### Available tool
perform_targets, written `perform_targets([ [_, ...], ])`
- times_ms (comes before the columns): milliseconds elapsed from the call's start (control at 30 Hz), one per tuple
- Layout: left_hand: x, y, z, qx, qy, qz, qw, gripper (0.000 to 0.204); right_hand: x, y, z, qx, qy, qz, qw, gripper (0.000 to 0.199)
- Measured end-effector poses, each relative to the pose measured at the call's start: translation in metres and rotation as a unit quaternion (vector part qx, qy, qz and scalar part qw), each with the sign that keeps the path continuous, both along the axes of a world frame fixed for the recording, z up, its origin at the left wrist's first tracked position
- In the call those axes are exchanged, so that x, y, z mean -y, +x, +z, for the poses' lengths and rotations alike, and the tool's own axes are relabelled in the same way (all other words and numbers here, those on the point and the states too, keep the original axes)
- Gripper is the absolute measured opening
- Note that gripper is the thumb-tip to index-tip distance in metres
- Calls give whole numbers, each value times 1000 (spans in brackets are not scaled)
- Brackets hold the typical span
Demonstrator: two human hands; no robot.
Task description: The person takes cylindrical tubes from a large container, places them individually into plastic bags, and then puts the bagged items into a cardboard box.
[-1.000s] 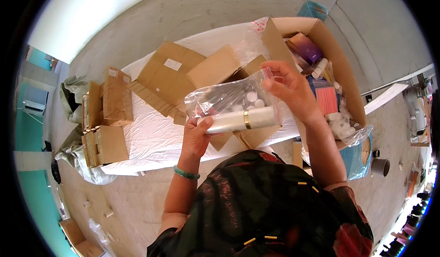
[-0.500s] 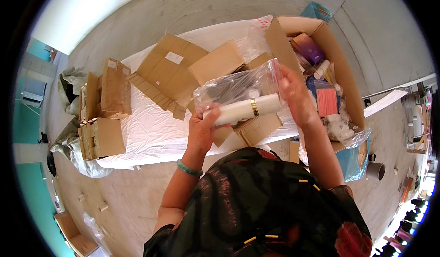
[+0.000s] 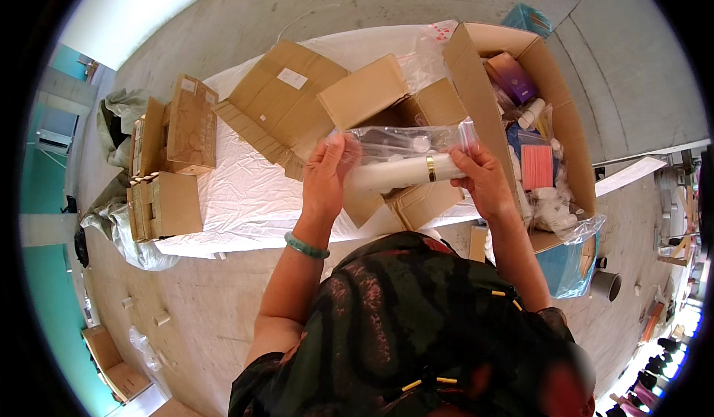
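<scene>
I hold a clear plastic bag (image 3: 405,143) level in front of me, above the white-covered table (image 3: 245,201). Inside it lies a white tube with a gold band (image 3: 416,170) and some small white items. My left hand (image 3: 327,173) grips the bag's left end, and a green bangle sits on that wrist. My right hand (image 3: 483,179) grips the right end next to the tube's tip.
Flattened and open cardboard boxes (image 3: 282,105) lie across the table. A large open carton (image 3: 535,120) at right holds bottles, a purple box and a pink packet. Smaller boxes (image 3: 171,201) stand at the table's left end. More boxes sit on the concrete floor at lower left.
The bag has gone from tilted to level and come closer to me. My right hand slid from the bag's top down to its right end.
</scene>
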State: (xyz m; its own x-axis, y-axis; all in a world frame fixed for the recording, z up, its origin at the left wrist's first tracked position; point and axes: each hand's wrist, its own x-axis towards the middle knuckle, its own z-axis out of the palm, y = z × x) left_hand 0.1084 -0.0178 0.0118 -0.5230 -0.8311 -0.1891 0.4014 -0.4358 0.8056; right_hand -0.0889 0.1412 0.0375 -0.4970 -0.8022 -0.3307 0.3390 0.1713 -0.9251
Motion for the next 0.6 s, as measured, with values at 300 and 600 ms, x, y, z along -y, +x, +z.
perform_targets([
  [300,12,3,19,-9,-67,-119,991,39,3,0,-6,60,-28,-13,998,17],
  [600,0,17,-1,47,3,-195,980,29,1,-3,-7,43,-26,11,999,17],
])
